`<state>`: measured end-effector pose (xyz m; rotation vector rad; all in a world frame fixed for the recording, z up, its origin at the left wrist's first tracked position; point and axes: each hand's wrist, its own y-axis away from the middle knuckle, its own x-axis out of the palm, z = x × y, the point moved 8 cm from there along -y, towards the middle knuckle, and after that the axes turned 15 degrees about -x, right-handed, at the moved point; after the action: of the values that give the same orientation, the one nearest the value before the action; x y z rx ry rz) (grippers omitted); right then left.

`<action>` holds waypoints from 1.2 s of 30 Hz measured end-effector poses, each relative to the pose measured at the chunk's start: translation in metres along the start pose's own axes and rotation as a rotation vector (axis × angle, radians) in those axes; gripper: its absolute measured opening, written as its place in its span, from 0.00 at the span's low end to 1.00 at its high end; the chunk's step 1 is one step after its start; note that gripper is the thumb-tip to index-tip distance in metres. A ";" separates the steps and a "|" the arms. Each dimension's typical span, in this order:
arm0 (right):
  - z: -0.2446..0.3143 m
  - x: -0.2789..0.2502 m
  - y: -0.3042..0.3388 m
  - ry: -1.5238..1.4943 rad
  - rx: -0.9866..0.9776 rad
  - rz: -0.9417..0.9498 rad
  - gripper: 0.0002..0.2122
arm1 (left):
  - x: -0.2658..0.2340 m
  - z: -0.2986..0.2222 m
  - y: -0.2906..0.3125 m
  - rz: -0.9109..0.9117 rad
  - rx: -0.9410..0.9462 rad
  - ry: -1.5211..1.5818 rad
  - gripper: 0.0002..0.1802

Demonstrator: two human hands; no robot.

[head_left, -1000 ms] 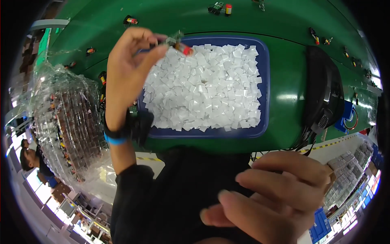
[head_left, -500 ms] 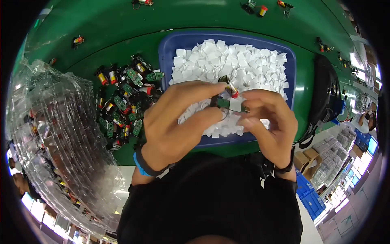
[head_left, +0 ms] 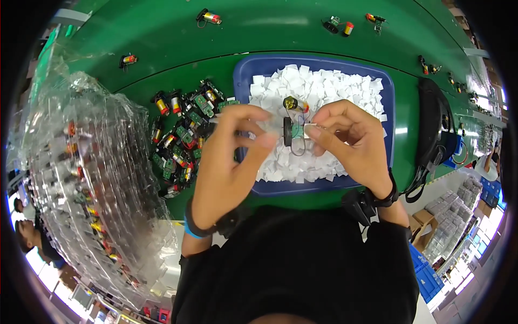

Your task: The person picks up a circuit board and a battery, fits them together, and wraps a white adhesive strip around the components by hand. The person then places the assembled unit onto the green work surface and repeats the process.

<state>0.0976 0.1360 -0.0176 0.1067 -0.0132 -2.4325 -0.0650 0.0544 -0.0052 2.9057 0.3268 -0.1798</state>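
The green bench [head_left: 280, 40] was the largest thing. With a clock face centred on the tray and twelve pointing away from the person, a tall stack [head_left: 97, 183] in clear plastic wrap stood at about eight to nine o'clock. The blue tray [head_left: 291, 188] lay on the bench in front of the person. A black bag [head_left: 434, 124] sat near its rim at three o'clock, and a heap [head_left: 183, 135] of green boards and red-and-yellow batteries lay near it at nine, between stack and tray. On the floor, towards five o'clock, was a blue crate [head_left: 426, 275].

The left hand [head_left: 226, 162], blurred, was between eight and nine o'clock, its thumb and fingers spread apart just beside the held part. The right hand [head_left: 356, 135] was at three o'clock from the tray's middle, thumb and forefinger pinching that part [head_left: 297, 131] at its three o'clock edge.

The part hung over the tray, a little to the nine o'clock side of its middle. It had a black disc [head_left: 287, 131], a green board at the disc's three o'clock side, a small battery [head_left: 298, 105] towards twelve and thin looping wires. Below it, white squares [head_left: 334, 81] filled the tray. More loose parts [head_left: 212, 18] lay scattered across the bench from ten round to two o'clock.
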 end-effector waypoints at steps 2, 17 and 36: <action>0.004 -0.001 0.005 0.037 -0.069 -0.012 0.08 | 0.005 0.013 0.001 0.061 -0.186 0.085 0.18; 0.035 -0.008 0.065 0.819 -0.882 0.098 0.15 | 0.076 0.012 0.002 0.175 -0.163 -0.182 0.06; 0.012 -0.051 0.025 0.265 -0.466 0.128 0.16 | 0.082 0.011 -0.011 0.149 -0.182 0.151 0.08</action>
<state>0.1516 0.1501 -0.0009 0.2085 0.6406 -2.2133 0.0108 0.0793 -0.0297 2.7536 0.1413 0.0890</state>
